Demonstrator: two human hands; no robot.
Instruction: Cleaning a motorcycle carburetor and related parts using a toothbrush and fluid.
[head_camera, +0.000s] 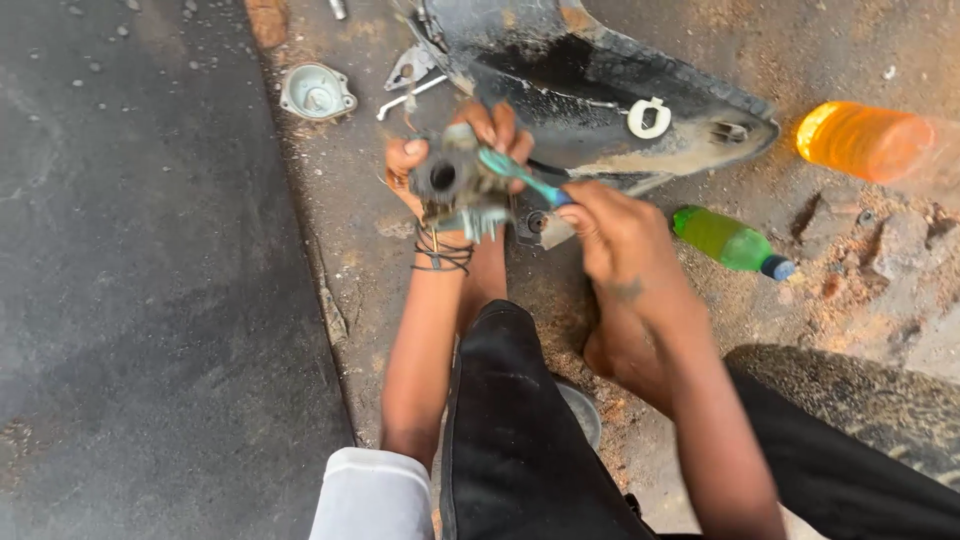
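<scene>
Your left hand (440, 160) grips the carburetor (455, 190); your right hand (615, 235) clasps a tool (520, 178) working on it. Its bowl (317, 92) already lies off on the ground, so reassembly seems left.

Dusty concrete ground (330, 250), dark asphalt (140, 250)

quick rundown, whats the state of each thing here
left hand: gripping the metal engine part, held up off the ground
right hand: gripping the teal-handled tool, tip at the part
green bottle: lying on its side, capped
orange bottle: lying on its side
round metal cover: on the ground, hollow side up
</scene>
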